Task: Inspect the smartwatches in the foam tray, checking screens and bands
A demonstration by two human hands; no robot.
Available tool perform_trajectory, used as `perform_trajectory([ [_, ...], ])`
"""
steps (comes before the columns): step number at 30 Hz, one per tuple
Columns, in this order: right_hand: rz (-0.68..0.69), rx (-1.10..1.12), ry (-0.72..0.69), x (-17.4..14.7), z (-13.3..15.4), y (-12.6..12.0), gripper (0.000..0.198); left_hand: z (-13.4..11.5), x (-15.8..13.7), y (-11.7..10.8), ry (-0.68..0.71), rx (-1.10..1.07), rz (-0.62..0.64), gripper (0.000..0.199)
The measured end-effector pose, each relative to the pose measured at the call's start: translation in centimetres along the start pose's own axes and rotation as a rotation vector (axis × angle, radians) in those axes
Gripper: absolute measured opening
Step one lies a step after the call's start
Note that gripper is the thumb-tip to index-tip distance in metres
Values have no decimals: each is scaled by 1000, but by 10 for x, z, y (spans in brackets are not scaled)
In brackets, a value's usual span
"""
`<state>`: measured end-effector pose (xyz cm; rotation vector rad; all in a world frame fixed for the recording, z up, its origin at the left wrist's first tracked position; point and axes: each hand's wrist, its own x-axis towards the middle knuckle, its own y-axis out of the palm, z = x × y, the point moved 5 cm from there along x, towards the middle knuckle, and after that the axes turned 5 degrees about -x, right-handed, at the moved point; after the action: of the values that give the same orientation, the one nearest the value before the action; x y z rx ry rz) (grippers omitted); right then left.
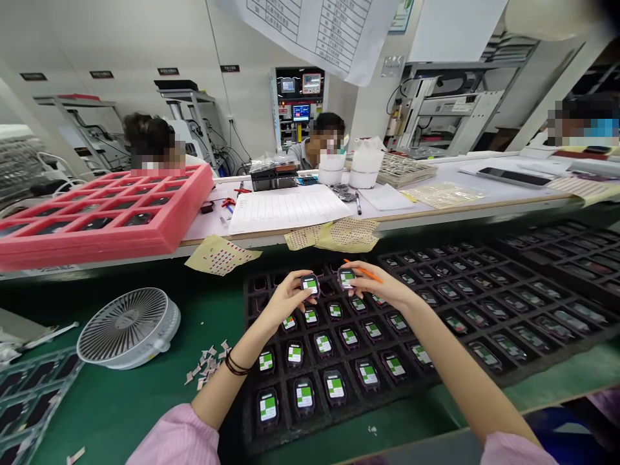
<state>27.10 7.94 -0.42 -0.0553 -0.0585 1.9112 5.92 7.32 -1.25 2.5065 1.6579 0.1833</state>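
While rows of lit smartwatches (303, 394) already sit in the black foam tray (310, 431), two are out above it, the left hand (287, 297) gripping one watch (310, 285), the right hand (380, 281) another watch (347, 278).

A fan (128, 326) stands on the green counter (145, 400). A pink foam tray (145, 242) rests on the raised shelf (436, 214); yellow sheets (223, 256) overhang the shelf's front edge.

No text can be read: the printed hanging sheet (310, 26), the dark wall signs (168, 72) and the green-and-white device screens (335, 385) in the black tray (310, 435) are too small or blurred to make out.
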Motion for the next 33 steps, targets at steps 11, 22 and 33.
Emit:
perform_trajectory([
  [11,89,76,-109,16,26,76,29,-19,-33,-23,93,105,-148,37],
  [22,84,1,-147,11,26,80,27,-18,-35,-18,152,85,-120,37],
  [33,41,-25,-135,7,26,83,28,-20,-36,-17,111,115,-150,40],
])
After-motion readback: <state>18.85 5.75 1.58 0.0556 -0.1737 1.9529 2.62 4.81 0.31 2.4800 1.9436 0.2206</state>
